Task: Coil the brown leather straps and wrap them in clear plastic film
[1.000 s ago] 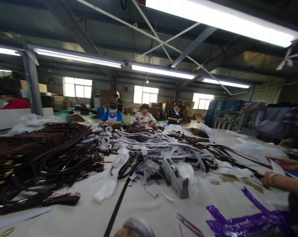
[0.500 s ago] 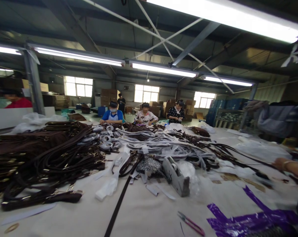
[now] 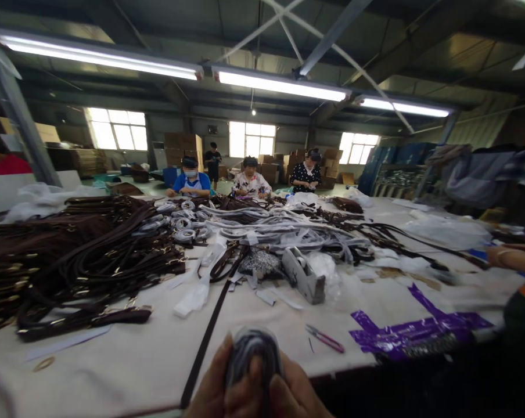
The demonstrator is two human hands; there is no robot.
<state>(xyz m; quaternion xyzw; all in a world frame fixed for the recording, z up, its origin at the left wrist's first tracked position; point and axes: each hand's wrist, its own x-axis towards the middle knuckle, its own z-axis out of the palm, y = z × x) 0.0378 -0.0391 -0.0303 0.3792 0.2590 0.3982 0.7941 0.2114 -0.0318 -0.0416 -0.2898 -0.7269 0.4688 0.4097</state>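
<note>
At the bottom centre, my left hand (image 3: 216, 377) and my right hand (image 3: 295, 386) are wrapped round a rolled grey bundle (image 3: 254, 342), one from each side. The bundle looks like a coiled strap in clear film; its lower part is hidden by my fingers. It is held above the near edge of the white-covered table (image 3: 158, 371). Beyond it a flat black strip (image 3: 208, 337) runs along the cloth. Thread snips with a pink handle (image 3: 326, 338) lie to the right, near a grey tape dispenser (image 3: 304, 276).
Dark brown straps with metal clips (image 3: 110, 273) are piled at the left. Film-wrapped straps (image 3: 271, 223) fill the middle. Purple plastic (image 3: 419, 334) lies at the right edge, near another person's arm (image 3: 515, 258). Several people are across the table.
Both my hands have come into view at the bottom, holding the grey bundle. The camera has tilted down, so the table's near edge now shows.
</note>
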